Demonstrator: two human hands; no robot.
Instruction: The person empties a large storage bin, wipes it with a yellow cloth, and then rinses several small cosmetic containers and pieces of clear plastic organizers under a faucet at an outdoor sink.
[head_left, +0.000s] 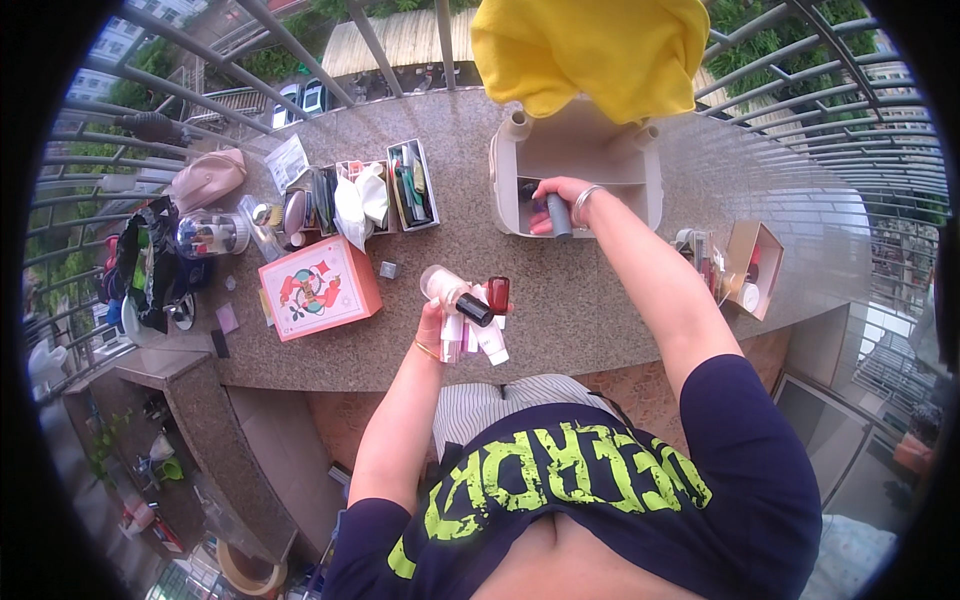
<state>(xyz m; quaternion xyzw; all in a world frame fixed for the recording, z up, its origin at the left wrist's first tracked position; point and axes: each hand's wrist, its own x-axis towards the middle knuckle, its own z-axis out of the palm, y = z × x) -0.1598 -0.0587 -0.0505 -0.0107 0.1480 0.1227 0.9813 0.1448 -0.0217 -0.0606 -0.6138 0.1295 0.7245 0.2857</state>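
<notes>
My left hand (430, 328) is closed around a bunch of cosmetic containers above the stone counter. Among them are a clear bottle with a black cap (475, 308), a small dark red bottle (498, 295) and several white and pink tubes (492, 345). My right hand (568, 193) grips a grey cylindrical container (559, 216) at the near side of a cream plastic bin (505, 176). Its fingertips reach over a front compartment, where dark contents are partly hidden. A divider splits the bin, and a yellow cloth (592, 52) covers its far edge.
On the left stand a pink box (319, 289), organizers with tissues (362, 196), a white box of packets (412, 184), a clear jar (212, 234) and a pink pouch (208, 180). A tan box (756, 270) lies right. Metal bars (375, 49) border the counter (585, 307).
</notes>
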